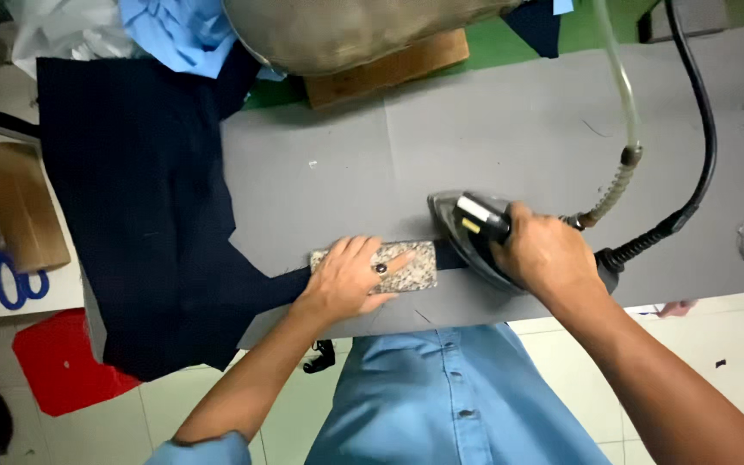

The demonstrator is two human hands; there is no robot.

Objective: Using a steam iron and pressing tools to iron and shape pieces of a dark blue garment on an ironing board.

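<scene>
A grey padded ironing board [510,129] is covered at its left end by a large dark navy cloth [139,224]. A black and silver steam iron [471,232] is gripped by the right hand [548,258], fingers wrapped round its handle. A speckled grey stone-like block [411,267] is pressed flat under the left hand [350,280], fingers spread, just beside the iron's tip
</scene>
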